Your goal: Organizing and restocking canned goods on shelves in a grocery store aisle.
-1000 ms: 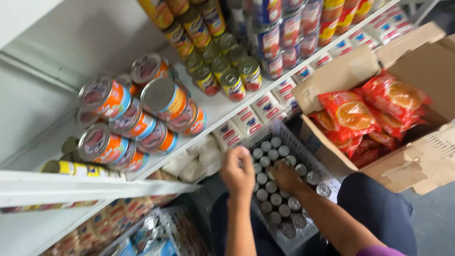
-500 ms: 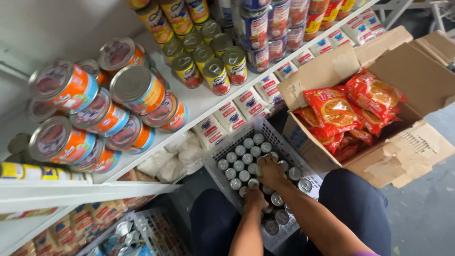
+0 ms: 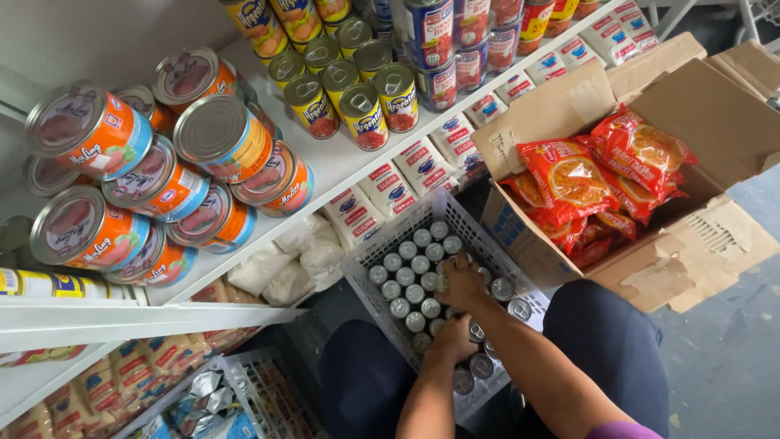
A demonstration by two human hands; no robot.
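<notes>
Fingers (image 3: 455, 272) of both hands clench small cans (image 3: 410, 276) in the white crate (image 3: 370, 256), beside the cardboard box (image 3: 691, 252).

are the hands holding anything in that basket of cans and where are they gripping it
Both the right hand and left hand rest on small cans; whether either grips one cannot be told.

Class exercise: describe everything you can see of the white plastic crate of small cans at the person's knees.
The white plastic crate has slotted lattice walls and sits on the floor, tilted in view, between the white shelf and an open cardboard box. Small cans with silver tops stand upright in rows inside. The left hand and right hand both reach in among the cans.
</notes>
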